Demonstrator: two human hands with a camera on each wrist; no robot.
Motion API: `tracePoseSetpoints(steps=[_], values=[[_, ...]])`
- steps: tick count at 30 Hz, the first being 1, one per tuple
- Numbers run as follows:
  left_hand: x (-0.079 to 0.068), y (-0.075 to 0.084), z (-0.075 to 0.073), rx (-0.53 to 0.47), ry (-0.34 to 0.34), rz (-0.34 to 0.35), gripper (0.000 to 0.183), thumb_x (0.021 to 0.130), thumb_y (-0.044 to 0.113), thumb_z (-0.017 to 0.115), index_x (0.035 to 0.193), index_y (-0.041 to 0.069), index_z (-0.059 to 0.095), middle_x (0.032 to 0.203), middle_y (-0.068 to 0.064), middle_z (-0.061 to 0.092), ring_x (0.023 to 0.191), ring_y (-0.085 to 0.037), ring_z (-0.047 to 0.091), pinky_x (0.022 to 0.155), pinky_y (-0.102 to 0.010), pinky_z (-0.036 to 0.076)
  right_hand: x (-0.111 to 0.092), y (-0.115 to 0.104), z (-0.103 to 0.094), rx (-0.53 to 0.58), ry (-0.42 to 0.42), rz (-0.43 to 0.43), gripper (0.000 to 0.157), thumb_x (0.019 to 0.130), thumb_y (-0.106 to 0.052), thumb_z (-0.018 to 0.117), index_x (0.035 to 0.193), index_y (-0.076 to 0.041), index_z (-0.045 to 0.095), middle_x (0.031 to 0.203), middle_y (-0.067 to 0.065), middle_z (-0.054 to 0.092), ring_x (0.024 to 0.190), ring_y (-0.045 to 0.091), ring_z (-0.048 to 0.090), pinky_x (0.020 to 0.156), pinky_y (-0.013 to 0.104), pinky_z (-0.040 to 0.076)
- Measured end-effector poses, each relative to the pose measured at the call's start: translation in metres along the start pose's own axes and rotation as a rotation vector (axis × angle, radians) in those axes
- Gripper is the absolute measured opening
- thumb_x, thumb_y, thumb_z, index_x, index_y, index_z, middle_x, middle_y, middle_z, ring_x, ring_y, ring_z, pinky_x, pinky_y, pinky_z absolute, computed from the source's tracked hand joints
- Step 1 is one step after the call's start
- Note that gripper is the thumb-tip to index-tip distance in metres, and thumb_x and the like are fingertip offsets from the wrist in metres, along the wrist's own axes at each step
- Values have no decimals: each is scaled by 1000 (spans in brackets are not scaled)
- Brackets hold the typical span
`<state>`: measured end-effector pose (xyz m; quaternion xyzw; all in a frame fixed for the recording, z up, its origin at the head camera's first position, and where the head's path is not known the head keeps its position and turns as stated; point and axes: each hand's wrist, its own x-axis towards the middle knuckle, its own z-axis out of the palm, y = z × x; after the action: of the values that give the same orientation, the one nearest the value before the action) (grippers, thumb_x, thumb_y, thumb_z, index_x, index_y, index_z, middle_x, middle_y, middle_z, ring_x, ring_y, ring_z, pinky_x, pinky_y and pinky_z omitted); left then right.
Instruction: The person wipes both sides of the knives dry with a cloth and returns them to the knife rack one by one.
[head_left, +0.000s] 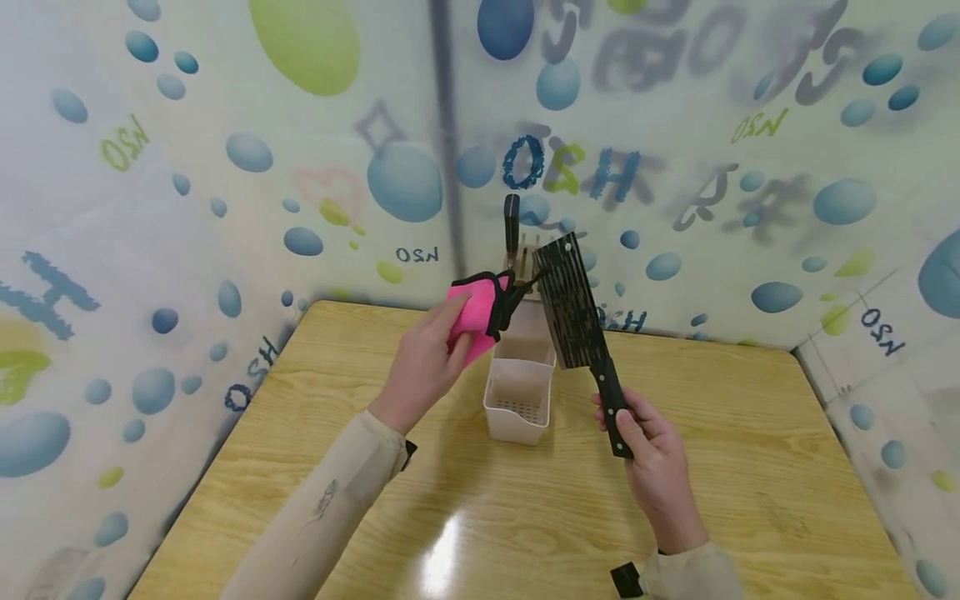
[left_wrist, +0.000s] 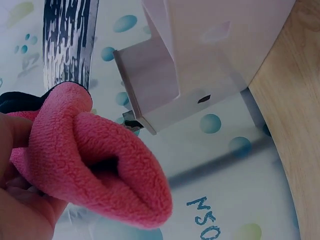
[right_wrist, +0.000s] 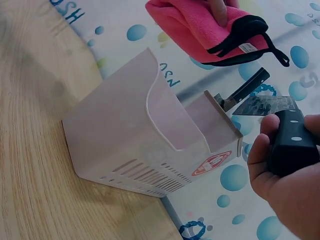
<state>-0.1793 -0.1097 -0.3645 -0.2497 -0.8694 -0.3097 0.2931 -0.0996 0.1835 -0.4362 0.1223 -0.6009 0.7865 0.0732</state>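
Note:
My left hand point(head_left: 423, 362) pinches a folded pink cloth point(head_left: 474, 315) with black edging and a black loop. My right hand point(head_left: 660, 462) grips a cleaver point(head_left: 570, 304) by its black riveted handle, with the streaked, dark-looking blade pointing up and tilted left. The cloth's loop is near the blade's upper left edge; I cannot tell whether they touch. Between the hands, farther back, stands a pale plastic knife holder point(head_left: 517, 427). Another knife point(head_left: 512, 221) sits at its back part, black handle upward. In the left wrist view the cloth point(left_wrist: 125, 175) overlaps the lower blade point(left_wrist: 69, 45).
The holder stands on a light wooden table point(head_left: 720, 467), close to the back wall point(head_left: 405, 183). Printed blue and green bubbles and letters cover the walls. In the right wrist view, the holder point(right_wrist: 110, 135) shows slots and a red label point(right_wrist: 212, 162).

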Motion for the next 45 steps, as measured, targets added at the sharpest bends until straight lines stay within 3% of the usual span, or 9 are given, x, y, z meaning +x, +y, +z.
tracePoseSetpoints(steps=[8, 16, 27, 37, 45], values=[[10, 3, 2, 12, 5, -8, 38, 95, -1, 64, 133, -8, 59, 122, -24, 67, 98, -32, 66, 83, -44, 62, 0, 5, 7, -20, -33, 75, 46, 111, -9, 44, 142, 24, 38, 118, -2, 73, 100, 11, 68, 87, 21, 59], [18, 5, 6, 58, 7, 12, 41, 95, 1, 68, 134, -7, 60, 127, -22, 66, 111, -33, 67, 99, -43, 59, -3, 7, 14, 21, -84, 54, 45, 111, -6, 43, 141, 27, 37, 118, 0, 73, 100, 12, 68, 86, 24, 60], [24, 7, 15, 66, 13, 79, 47, 92, -4, 71, 138, -6, 61, 134, -23, 65, 119, -37, 64, 104, -45, 56, -8, 10, 19, 34, -164, 47, 45, 110, -4, 42, 141, 29, 35, 119, -1, 73, 98, 9, 67, 82, 21, 60], [32, 9, 20, 60, -74, 98, 48, 94, -3, 67, 141, -5, 60, 145, -20, 60, 134, -33, 58, 111, -42, 50, -9, 9, 20, -16, -179, 48, 43, 110, -1, 43, 142, 26, 38, 117, -4, 73, 98, 7, 68, 82, 20, 60], [37, 10, 18, 120, -109, 120, 49, 94, -4, 65, 143, -7, 57, 147, -21, 58, 136, -32, 57, 108, -43, 52, -9, 5, 20, -115, -195, 56, 41, 110, -3, 44, 144, 20, 45, 113, -6, 73, 94, 7, 67, 81, 21, 60]])
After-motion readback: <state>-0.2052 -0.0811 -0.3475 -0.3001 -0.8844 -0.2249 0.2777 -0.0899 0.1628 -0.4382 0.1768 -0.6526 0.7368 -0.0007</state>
